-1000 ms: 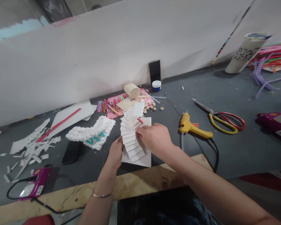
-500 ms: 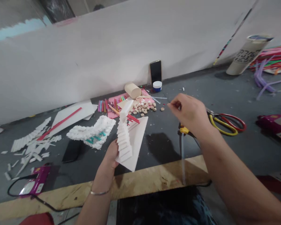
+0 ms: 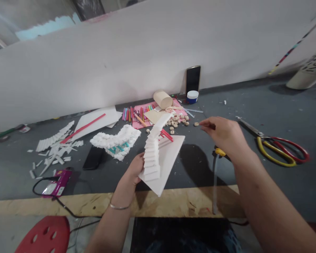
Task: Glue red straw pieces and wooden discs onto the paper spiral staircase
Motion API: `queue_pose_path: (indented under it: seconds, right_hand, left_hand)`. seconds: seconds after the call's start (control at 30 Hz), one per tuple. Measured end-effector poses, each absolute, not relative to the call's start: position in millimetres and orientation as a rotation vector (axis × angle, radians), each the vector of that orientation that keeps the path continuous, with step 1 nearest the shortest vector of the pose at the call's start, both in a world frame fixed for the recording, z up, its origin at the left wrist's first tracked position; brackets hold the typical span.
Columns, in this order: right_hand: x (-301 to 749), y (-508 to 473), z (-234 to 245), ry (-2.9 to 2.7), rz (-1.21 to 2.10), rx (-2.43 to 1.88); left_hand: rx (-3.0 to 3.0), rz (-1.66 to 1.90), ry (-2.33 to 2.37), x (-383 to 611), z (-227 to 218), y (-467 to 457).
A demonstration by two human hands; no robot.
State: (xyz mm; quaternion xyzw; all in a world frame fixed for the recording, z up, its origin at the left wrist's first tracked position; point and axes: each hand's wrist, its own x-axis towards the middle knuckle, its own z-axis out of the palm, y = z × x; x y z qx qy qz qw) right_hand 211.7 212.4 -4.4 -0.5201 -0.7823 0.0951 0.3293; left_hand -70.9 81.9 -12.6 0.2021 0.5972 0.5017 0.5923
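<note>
My left hand [image 3: 136, 168] grips the edge of a white model staircase [image 3: 152, 160] that stands on a white, pointed base board [image 3: 168, 165]. Red sticks [image 3: 167, 135] poke out beside its upper steps. Over the table on the right, my right hand [image 3: 221, 135] has its thumb and fingers pinched together; whatever may be between them is too small to make out. Just left of those fingertips lies a single small wooden piece [image 3: 196, 124], apart from a pile of similar pieces [image 3: 175, 122]. Below my right wrist, a translucent stick [image 3: 215, 186] extends from a partly hidden yellow tool [image 3: 220, 152].
Scissors [image 3: 274, 147] with red and yellow handles lie right. On the left are a fluffy white model [image 3: 116, 138], a dark phone [image 3: 93, 158], white strips [image 3: 56, 151] and a purple device [image 3: 58, 182] with a cable. Another phone [image 3: 193, 79] leans on the wall behind a jar [image 3: 192, 96].
The view has swung right to left, so things appear shifted rightward. My right hand has lowered slightly and its fingertips are closer to the lone wooden piece. My left hand still holds the model staircase.
</note>
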Motion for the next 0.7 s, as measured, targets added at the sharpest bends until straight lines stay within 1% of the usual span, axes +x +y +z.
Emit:
queue_pose_path:
  seconds: [0.3, 0.5, 0.7]
  right_hand:
    - [189.1, 194.0, -8.0, -1.995, 0.490, -1.235]
    - [178.3, 187.2, -4.5, -1.948, 0.553, -1.237]
    - [179.4, 192.7, -16.2, -1.909, 0.593, -1.262]
  left_hand:
    - [0.441, 1.186, 1.395, -68.0, -16.9, 82.0]
    - [0.425, 1.212, 1.386, -66.7, -17.8, 83.3]
    - [0.438, 1.227, 1.393, -65.9, -20.2, 84.4]
